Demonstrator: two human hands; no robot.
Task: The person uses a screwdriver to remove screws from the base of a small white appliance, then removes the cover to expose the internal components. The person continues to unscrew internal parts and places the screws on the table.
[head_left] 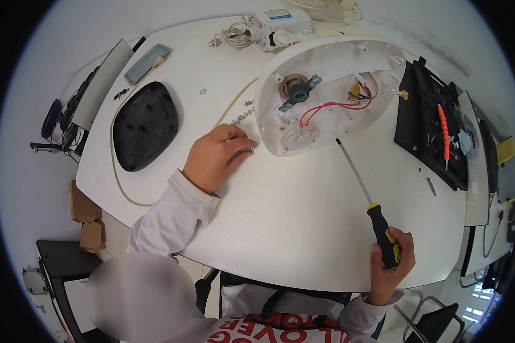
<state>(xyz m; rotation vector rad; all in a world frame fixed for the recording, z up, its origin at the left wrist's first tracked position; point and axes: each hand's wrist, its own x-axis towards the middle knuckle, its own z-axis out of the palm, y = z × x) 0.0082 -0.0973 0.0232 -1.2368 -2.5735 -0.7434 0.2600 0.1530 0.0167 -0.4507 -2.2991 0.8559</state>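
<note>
My right hand (392,260) is wrapped round the black and yellow handle of a screwdriver (353,171). The shaft slants up and left, its tip close to the near rim of a white plastic housing (326,123). Inside that open shell lie a dark metal bracket (299,93) over a round copper-coloured part and red wires (332,107). Left of the shell, my left hand (212,157) is closed in a pinch on a small shiny screw (250,150), partly hidden by the fingers. Several loose screws (243,116) lie in a row just beyond it.
A black plastic cover (147,127) lies at the left, with a cable curving round it. A grey tray (147,64) and a white motor unit (277,28) sit farther back. On the right is a black toolbox (429,126) bearing an orange-handled tool (443,131); a driver bit (431,186) lies nearby.
</note>
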